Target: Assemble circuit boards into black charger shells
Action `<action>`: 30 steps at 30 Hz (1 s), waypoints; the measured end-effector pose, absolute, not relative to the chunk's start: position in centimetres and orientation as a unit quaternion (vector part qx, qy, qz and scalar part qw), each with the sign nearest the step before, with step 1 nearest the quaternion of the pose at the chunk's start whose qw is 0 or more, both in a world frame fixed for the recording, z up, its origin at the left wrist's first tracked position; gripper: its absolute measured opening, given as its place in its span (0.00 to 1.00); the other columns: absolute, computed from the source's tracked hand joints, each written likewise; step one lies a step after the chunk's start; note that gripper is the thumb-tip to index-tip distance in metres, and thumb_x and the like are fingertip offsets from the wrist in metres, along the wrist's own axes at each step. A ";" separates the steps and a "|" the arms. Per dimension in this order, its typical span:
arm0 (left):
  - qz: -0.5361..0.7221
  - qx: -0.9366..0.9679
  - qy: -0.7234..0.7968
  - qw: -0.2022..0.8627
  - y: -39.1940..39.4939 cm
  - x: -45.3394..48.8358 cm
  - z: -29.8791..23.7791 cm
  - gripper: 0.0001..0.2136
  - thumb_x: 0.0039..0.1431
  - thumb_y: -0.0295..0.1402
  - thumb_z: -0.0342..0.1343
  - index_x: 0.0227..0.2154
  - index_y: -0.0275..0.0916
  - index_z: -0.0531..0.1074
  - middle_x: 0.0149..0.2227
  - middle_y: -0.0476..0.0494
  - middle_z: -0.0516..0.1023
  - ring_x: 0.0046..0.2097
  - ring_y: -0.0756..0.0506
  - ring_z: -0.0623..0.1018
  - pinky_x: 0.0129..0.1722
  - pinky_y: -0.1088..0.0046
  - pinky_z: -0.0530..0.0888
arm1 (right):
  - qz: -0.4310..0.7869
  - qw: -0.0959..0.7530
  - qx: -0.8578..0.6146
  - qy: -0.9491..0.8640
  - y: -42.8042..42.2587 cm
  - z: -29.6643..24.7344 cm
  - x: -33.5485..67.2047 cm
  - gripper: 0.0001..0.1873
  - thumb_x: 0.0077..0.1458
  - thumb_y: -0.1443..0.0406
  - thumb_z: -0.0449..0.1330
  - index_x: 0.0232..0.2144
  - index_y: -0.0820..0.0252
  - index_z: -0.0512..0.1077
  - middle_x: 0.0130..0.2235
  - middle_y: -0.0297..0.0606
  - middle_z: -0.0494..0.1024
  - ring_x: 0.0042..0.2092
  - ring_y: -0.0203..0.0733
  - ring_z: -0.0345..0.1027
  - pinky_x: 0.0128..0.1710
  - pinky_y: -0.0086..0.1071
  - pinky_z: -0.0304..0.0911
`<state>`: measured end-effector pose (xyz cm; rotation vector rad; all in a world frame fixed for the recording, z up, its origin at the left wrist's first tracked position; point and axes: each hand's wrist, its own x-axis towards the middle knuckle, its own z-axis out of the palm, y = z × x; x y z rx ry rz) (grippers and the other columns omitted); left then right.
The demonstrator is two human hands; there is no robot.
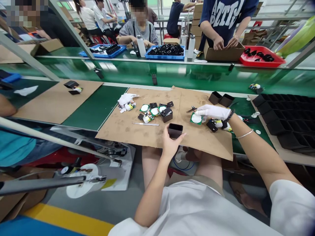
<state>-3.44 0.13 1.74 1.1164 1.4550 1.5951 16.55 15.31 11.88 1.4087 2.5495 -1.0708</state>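
Note:
My bare left hand (170, 144) grips a small black open-topped plastic casing (175, 130) at the near edge of a brown cardboard sheet (137, 129). My right hand (213, 112), in a white glove, lies fingers out on a green circuit board with a white round disc (196, 118). Just right of that hand lie a black part (212, 126) and more board pieces. A cluster of green boards and black casings (157, 111) sits at the sheet's middle, with a metal blade-like tool (145, 124) in front of it.
Two black casings (220, 99) stand at the sheet's far right; a tray of black casings (290, 121) fills the right side. A white glove (125, 100) lies left of the cluster. Across the green conveyor (172, 73), several people work at blue (165, 52) and red (261, 57) trays.

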 end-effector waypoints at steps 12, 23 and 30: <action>0.609 0.439 0.558 0.354 0.0 -3.9 1.4 0.33 0.44 0.43 0.73 0.51 0.38 0.68 0.49 0.38 0.77 0.51 0.40 0.79 0.51 0.63 0.78 | -0.081 0.102 0.578 0.806 12.8 14.2 13.5 0.20 0.64 0.54 0.53 0.35 0.63 0.77 0.44 0.59 0.81 0.49 0.62 0.75 0.47 0.43 0.66; 0.601 0.453 0.561 0.345 -0.3 -4.0 2.3 0.30 0.44 0.41 0.72 0.49 0.37 0.69 0.49 0.38 0.78 0.49 0.40 0.80 0.50 0.63 0.78 | -0.031 0.079 0.589 0.804 9.5 11.8 9.2 0.22 0.62 0.53 0.55 0.51 0.61 0.71 0.44 0.60 0.81 0.49 0.66 0.76 0.44 0.50 0.68; 0.605 0.451 0.551 0.358 -0.4 -4.3 2.1 0.32 0.44 0.41 0.72 0.50 0.36 0.68 0.47 0.38 0.79 0.48 0.41 0.80 0.49 0.63 0.78 | -0.116 0.100 0.527 0.836 10.5 14.2 14.2 0.24 0.58 0.64 0.52 0.56 0.50 0.69 0.38 0.42 0.84 0.37 0.52 0.78 0.36 0.38 0.67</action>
